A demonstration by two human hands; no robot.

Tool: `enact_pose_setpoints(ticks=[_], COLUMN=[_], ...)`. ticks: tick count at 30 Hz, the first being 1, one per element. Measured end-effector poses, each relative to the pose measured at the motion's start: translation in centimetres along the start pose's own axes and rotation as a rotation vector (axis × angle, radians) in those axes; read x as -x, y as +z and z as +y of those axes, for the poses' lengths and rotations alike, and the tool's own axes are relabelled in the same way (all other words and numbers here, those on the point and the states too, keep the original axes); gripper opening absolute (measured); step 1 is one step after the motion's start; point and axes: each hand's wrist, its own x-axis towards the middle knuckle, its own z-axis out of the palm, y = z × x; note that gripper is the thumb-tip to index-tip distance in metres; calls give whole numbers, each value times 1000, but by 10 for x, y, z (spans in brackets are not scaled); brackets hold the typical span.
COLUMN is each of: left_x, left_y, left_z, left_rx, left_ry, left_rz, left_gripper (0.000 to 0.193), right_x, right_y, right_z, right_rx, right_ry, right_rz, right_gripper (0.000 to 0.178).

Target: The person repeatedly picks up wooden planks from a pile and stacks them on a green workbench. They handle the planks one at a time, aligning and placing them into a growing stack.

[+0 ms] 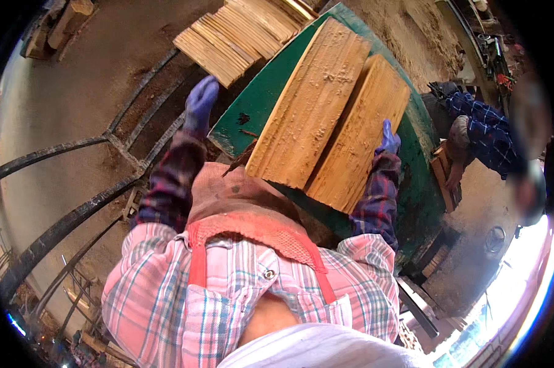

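Two thick, rough-faced wooden pieces lie side by side, slanted, on a green tabletop: a left wooden piece (pixel 310 104) and a right wooden piece (pixel 363 132), with a dark gap between them. My right hand (pixel 388 141), in a purple glove, is at the right edge of the right piece, its thumb on the top face and its other fingers partly hidden. My left hand (pixel 201 105), also gloved in purple, is off the table's left corner with fingers stretched out and nothing in it. It is nearest a stack of thin boards (pixel 218 49).
The green table (pixel 234 126) has dark bark scraps near its left corner. Curved metal bars (pixel 74 147) stand at my left. On the right, another person in a dark checked sleeve (pixel 482 132) reaches down beside the table. Sawdust (pixel 421 30) covers the ground beyond.
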Motion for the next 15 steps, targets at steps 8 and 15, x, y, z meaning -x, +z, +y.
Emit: enact_pose_setpoints(ticks=[8,15], left_x=[-59,-103], left_y=[102,13], left_z=[23,-2], left_rx=[559,699], left_ry=[-810,-539], left_rz=[-218,37], left_gripper=[56,53], right_x=[50,19], right_y=[108,245], right_z=[-59,-99], right_rx=[-98,334], right_ry=[46,-458], right_rz=[-264,-677], right_gripper=[45,38])
